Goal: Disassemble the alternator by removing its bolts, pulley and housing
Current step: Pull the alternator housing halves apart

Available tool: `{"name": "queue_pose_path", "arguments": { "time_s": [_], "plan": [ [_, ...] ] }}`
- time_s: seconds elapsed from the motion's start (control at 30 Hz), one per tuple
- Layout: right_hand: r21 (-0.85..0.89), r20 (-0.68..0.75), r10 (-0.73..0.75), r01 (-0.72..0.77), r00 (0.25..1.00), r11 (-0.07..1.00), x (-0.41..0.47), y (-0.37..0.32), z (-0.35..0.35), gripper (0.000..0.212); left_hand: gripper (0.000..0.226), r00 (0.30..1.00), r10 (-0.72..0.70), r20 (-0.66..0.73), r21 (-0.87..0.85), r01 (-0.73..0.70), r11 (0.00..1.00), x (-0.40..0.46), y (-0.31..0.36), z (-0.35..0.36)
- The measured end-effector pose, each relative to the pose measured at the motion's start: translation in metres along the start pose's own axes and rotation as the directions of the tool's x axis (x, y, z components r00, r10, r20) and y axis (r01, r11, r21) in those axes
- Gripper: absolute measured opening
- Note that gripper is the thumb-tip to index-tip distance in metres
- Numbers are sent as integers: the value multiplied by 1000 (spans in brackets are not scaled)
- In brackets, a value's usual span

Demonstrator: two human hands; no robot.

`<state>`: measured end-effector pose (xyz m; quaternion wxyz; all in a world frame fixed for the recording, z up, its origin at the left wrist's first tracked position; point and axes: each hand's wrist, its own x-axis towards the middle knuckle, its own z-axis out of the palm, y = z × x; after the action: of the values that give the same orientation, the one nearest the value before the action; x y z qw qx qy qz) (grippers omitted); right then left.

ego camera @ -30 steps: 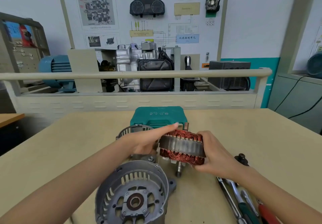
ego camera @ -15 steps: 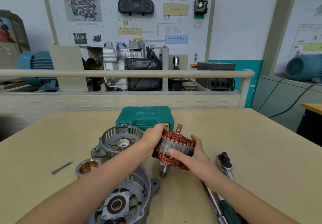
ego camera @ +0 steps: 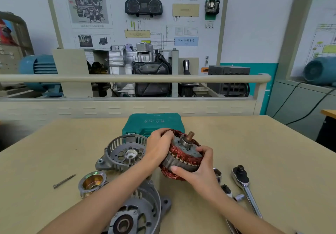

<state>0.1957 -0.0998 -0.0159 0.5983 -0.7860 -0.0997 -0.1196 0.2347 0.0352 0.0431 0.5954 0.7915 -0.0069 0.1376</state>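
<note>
Both hands hold the stator-and-rotor core (ego camera: 182,153), a steel ring with copper windings and a shaft end pointing up and to the right, just above the table. My left hand (ego camera: 158,147) grips its left and far side. My right hand (ego camera: 195,168) grips its near right side, thumb across the steel ring. One grey housing half (ego camera: 125,153) lies open-side up to the left. The other housing half (ego camera: 138,213) lies at the near edge, partly under my left forearm. The brass-coloured pulley (ego camera: 92,182) stands on the table at the left.
A long bolt (ego camera: 64,181) lies left of the pulley. A ratchet wrench (ego camera: 244,182) and loose sockets (ego camera: 218,174) lie right of my right wrist. A green tool case (ego camera: 154,122) sits closed behind the core. A training stand with a rail borders the table's far edge.
The core has tilted from lying level to shaft end up toward me. My left hand went from flat fingers to a curled grip. The camera swung right.
</note>
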Motion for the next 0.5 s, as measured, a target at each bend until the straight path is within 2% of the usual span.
{"name": "queue_pose_path", "arguments": {
  "time_s": [0.03, 0.13, 0.2, 0.27, 0.33, 0.43, 0.5],
  "plan": [
    [-20, -12, -22, 22, 1000, 1000, -1, 2, 1, 91, 21, 999, 40, 20, 11, -40, 999, -2, -1, 0],
    [-114, -27, -118, 114, 993, 987, 0, 5, 4, 112, 39, 990, 137, 30, 7, -137, 991, -6, -5, -4],
    [-186, 12, -151, 151, 988, 971, 2, 6, 4, 126, 46, 983, 147, 108, -1, -147, 989, -5, -5, -10],
    [-241, 75, -127, 142, 989, 960, 2, 9, -2, 134, 51, 966, 87, 245, 20, -95, 995, -7, -1, -12],
    [-239, 133, -69, 99, 989, 966, 2, 12, -14, 137, 65, 949, 10, 316, 114, -48, 992, -9, 7, -9],
    [-20, 217, 41, -38, 975, 999, -1, 7, -26, 134, 73, 942, -151, 300, 256, 73, 964, -9, 17, -7],
    [68, 216, 95, -112, 972, 991, 1, 5, -27, 126, 78, 903, -284, 323, 298, 187, 936, -8, 17, -13]
  ]
}}
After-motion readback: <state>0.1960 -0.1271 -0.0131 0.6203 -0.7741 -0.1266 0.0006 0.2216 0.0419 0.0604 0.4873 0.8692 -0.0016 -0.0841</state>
